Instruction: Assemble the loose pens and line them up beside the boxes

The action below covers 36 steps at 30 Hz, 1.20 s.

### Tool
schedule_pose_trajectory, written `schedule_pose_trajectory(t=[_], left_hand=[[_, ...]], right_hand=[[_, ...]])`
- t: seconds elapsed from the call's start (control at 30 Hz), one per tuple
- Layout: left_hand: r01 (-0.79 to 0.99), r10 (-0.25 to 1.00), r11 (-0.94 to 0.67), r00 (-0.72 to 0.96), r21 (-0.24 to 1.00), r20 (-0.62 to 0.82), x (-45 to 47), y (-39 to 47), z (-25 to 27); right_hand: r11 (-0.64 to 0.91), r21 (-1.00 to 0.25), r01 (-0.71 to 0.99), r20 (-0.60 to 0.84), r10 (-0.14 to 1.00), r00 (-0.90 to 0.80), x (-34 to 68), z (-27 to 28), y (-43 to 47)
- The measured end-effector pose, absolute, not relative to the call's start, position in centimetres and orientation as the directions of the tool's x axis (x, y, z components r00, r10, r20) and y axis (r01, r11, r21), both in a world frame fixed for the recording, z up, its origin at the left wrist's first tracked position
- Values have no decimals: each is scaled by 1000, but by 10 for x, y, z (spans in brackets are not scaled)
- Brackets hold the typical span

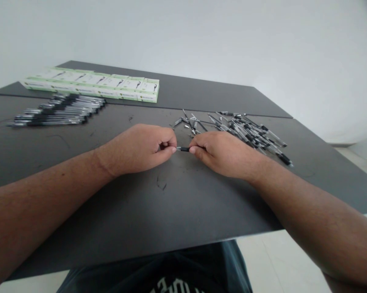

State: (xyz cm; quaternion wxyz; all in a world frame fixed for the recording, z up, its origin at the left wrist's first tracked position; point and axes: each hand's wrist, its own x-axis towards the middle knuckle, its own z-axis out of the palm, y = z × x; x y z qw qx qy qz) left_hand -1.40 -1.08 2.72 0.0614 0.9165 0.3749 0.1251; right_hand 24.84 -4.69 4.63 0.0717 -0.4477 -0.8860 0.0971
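Note:
Between my two hands, above the middle of the dark grey table (pixel 183 203), a pen (pixel 183 149) lies level, with a black grip and a pale metallic tip. My left hand (pixel 146 147) pinches the tip end between thumb and forefinger. At the other end, the thumb and fingers of my right hand (pixel 215 152) close on the black part and hide the rest of the barrel. Just beyond my right hand spreads a heap of loose pens and pen parts (pixel 247 132), clear barrels and black grips among them.
At the back left stands a row of green and white boxes (pixel 107 84) printed with pen pictures. In front of them lies a stack of pens (pixel 61 109), side by side. Small caps and clips (pixel 194 121) lie scattered left of the heap. A wall rises behind the table.

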Motion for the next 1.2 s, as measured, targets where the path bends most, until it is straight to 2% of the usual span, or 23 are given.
schedule_pose_trajectory(t=[0.1, 0.27, 0.43, 0.6, 0.77, 0.93, 1.1, 1.2], left_hand=[[673, 704, -710, 686, 207, 184, -14, -11, 28], [672, 704, -710, 687, 209, 183, -14, -11, 27], [667, 699, -715, 688, 210, 196, -15, -11, 26], [666, 696, -718, 693, 204, 188, -14, -11, 26], [665, 698, -716, 686, 211, 205, -15, -11, 26], [659, 689, -724, 696, 203, 200, -15, -10, 26], [658, 691, -723, 695, 209, 201, -15, -11, 27], [660, 690, -724, 700, 203, 187, -14, -11, 27]], right_hand=[[551, -266, 791, 70, 830, -554, 248, 46, -47], [571, -218, 791, 21, 813, -581, 247, 47, -47], [541, -267, 797, 63, 835, -546, 248, 46, -48], [575, -215, 789, 28, 811, -584, 249, 46, -47], [539, -272, 798, 61, 837, -544, 249, 45, -47], [590, -194, 784, 28, 802, -596, 248, 46, -46], [547, -275, 791, 58, 831, -554, 250, 45, -47], [557, -236, 796, 32, 823, -567, 249, 45, -46]])
